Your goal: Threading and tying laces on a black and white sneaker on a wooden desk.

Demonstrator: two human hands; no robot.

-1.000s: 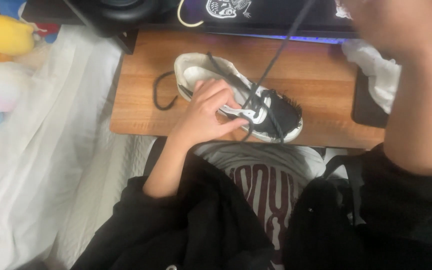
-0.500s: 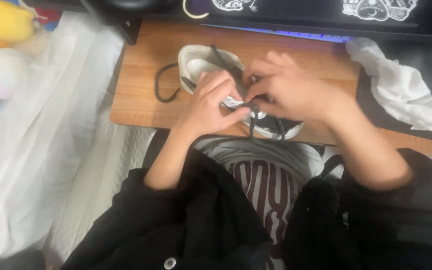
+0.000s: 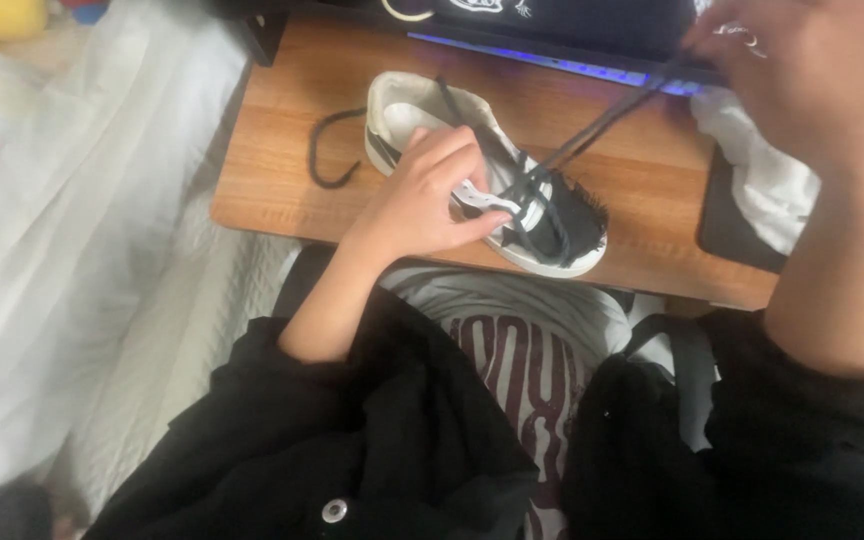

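A low sneaker (image 3: 487,185) lies on a wooden surface (image 3: 282,150) with a warm brown grain and a rounded front edge. The shoe has an off-white upper, a pale rubber sole, black panels at the toe and a padded cream collar around its open mouth. Its toe points toward the person's right, its heel away to the left.

The left hand (image 3: 422,195) rests on the middle of the shoe, the grip closed over its side: the fingers curl across the upper and the thumb presses along the sole edge, so the sneaker sits directly under and against the palm, pinned to the surface.

The right hand (image 3: 802,70) is raised up and to the right, well apart from the shoe. Its grip is pinched shut on the end of a black shoelace (image 3: 602,115), a flat woven cord that runs taut and straight from the fingers down to the eyelets just right of the left grip, where it crosses itself. The other end of the lace trails slack in a loop on the wood, left of the heel.

Below the right grip lies a crumpled white cloth (image 3: 767,175), partly on a dark flat mat (image 3: 727,225). Both forearms emerge from black sleeves, and white bedding (image 3: 82,230) hangs in soft folds to the left of the surface.
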